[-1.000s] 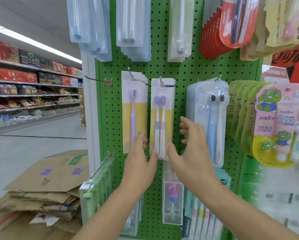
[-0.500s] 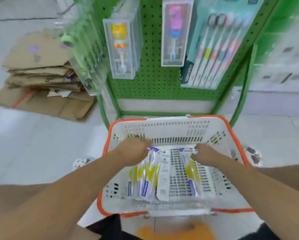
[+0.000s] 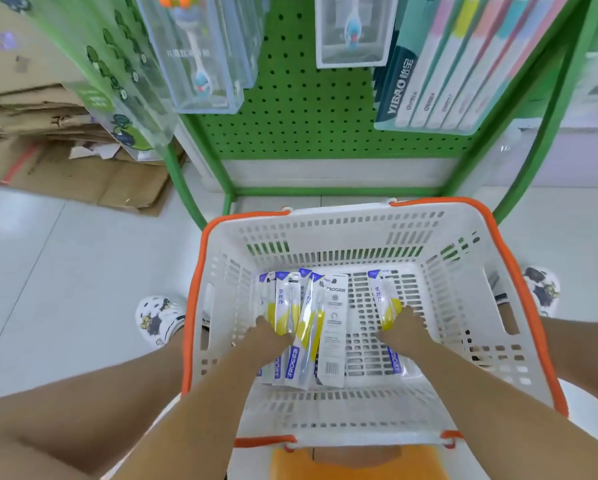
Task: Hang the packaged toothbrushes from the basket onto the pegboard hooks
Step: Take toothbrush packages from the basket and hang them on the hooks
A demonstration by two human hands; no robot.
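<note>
Both hands, left hand (image 3: 269, 336) and right hand (image 3: 399, 330), reached into the basket (image 3: 366, 216), closing on toothbrush packs (image 3: 302, 327); grip unconfirmed, lifting presumably next.

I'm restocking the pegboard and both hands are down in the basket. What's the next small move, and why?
Probably close the right hand on the lone pack and lift it out. That pack lies apart from the others, already under the fingers, so it should come free cleanly. The left hand rests on an overlapping pile, which needs sorting first. Whether either hand already grips is unclear.
</note>
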